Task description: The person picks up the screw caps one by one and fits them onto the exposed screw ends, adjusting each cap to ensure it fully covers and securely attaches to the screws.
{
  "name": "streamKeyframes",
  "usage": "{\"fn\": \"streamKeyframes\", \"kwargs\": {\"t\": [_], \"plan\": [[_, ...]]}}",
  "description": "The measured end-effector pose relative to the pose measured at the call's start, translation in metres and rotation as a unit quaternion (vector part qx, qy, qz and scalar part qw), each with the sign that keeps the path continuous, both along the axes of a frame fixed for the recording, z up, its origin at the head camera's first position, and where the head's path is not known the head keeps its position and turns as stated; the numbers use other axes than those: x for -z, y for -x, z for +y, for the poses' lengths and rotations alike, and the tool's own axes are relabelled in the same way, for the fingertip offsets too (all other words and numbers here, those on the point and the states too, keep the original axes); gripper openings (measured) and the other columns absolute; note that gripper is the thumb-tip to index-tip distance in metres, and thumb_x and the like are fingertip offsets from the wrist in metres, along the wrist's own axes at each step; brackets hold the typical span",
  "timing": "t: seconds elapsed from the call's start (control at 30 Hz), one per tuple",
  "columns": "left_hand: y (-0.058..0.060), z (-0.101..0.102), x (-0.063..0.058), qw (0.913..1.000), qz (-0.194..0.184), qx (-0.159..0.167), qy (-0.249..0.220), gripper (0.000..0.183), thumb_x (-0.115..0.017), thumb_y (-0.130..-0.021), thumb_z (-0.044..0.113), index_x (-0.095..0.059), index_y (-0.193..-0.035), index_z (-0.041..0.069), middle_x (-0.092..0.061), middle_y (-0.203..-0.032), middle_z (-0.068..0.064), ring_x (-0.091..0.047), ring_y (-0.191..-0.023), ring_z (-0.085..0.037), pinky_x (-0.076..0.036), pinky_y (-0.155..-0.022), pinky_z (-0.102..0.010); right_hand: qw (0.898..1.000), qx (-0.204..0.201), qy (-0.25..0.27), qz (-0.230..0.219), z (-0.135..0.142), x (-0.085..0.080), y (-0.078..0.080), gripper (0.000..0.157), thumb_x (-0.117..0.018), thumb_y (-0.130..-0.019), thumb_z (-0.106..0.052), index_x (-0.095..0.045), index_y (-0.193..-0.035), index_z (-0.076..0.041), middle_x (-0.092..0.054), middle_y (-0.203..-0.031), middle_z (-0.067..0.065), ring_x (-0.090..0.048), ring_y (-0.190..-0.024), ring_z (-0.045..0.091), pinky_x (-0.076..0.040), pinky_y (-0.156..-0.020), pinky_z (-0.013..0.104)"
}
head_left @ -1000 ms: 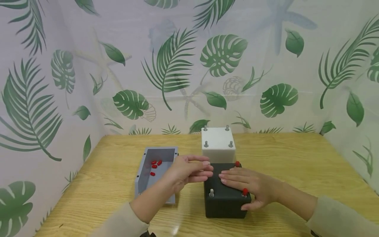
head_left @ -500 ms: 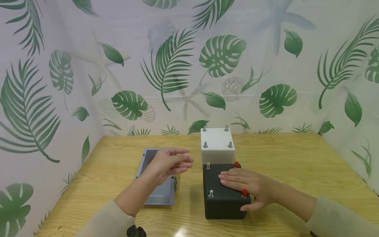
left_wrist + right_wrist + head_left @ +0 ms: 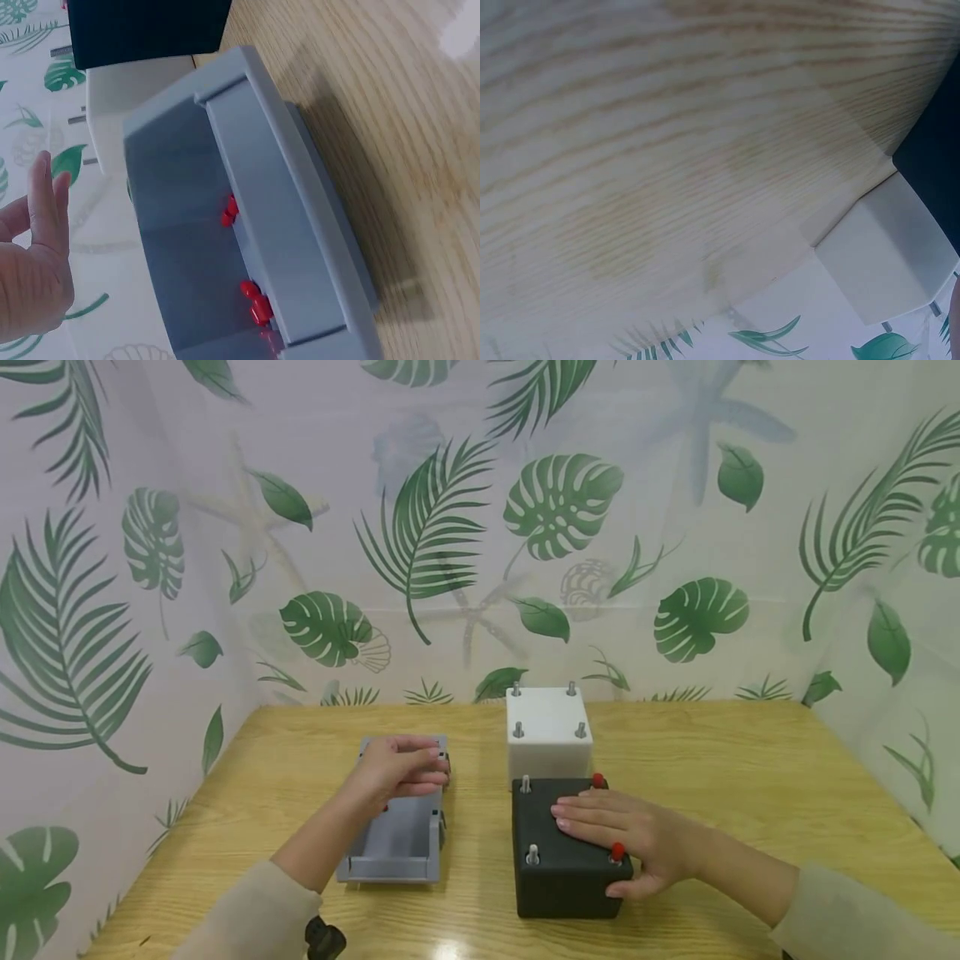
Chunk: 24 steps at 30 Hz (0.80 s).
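My left hand (image 3: 397, 770) hovers over the grey bin (image 3: 393, 868), fingers fairly straight; nothing shows between them. Inside the bin, several small red caps (image 3: 260, 309) lie along one wall in the left wrist view. My right hand (image 3: 637, 831) rests on top of the black block (image 3: 566, 897), fingers flat and thumb against its right side. Two bare metal posts stand at the block's left corners, the near one (image 3: 532, 855) and the far one (image 3: 526, 785). On the right side sit a near red cap (image 3: 617, 852) and a far red cap (image 3: 597, 781).
Behind the black block stands a white block (image 3: 547, 714) with bare metal posts at its top corners. Both blocks and the bin are on a wooden table (image 3: 712, 760). A leaf-print curtain (image 3: 465, 527) borders the table at the back and sides.
My left hand has moved left from above the black block to over the grey bin. The black block's far left post, formerly behind that hand, now shows. My right hand stays put.
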State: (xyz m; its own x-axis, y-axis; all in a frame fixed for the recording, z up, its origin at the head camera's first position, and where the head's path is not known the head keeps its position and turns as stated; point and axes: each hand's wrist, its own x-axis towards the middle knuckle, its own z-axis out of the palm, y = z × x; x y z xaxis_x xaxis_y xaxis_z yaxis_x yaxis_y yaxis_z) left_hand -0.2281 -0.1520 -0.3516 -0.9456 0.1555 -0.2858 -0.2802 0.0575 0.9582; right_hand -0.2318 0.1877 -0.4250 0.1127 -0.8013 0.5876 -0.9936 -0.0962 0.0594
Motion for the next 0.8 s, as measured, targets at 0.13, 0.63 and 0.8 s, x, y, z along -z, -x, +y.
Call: {"fn": "streamKeyframes", "kwargs": {"t": [0.13, 0.63, 0.8], "plan": [[0.003, -0.004, 0.002, 0.9997, -0.001, -0.017, 0.018, 0.038, -0.059, -0.093, 0.01, -0.052, -0.127, -0.007, -0.068, -0.102, -0.022, -0.071, -0.074, -0.016, -0.059, -0.07, -0.03, 1.0, -0.001, 0.0, 0.0, 0.0, 0.0, -0.001, 0.067, -0.05, -0.093, -0.045, -0.049, -0.127, 0.013, -0.051, -0.133, 0.026, -0.047, -0.127, 0.034, -0.03, -0.114, 0.034], [0.027, -0.006, 0.026, 0.9949, 0.013, -0.059, 0.081, 0.027, -0.061, -0.091, 0.005, -0.058, -0.114, -0.009, -0.069, -0.091, -0.018, -0.068, -0.063, -0.013, -0.058, -0.06, -0.027, 1.0, 0.003, 0.005, -0.001, 0.001, -0.001, -0.001, 0.067, -0.05, -0.093, -0.044, -0.049, -0.126, 0.014, -0.051, -0.133, 0.027, -0.047, -0.127, 0.034, -0.029, -0.114, 0.035], [0.031, -0.006, 0.031, 0.995, 0.003, -0.061, 0.079, 0.024, -0.059, -0.091, 0.002, -0.057, -0.112, -0.009, -0.069, -0.092, -0.018, -0.067, -0.062, -0.011, -0.058, -0.058, -0.025, 1.0, 0.005, 0.009, 0.006, 0.0, 0.0, -0.002, 0.067, -0.051, -0.092, -0.045, -0.051, -0.126, 0.013, -0.052, -0.131, 0.026, -0.049, -0.124, 0.034, -0.031, -0.113, 0.035]]}}
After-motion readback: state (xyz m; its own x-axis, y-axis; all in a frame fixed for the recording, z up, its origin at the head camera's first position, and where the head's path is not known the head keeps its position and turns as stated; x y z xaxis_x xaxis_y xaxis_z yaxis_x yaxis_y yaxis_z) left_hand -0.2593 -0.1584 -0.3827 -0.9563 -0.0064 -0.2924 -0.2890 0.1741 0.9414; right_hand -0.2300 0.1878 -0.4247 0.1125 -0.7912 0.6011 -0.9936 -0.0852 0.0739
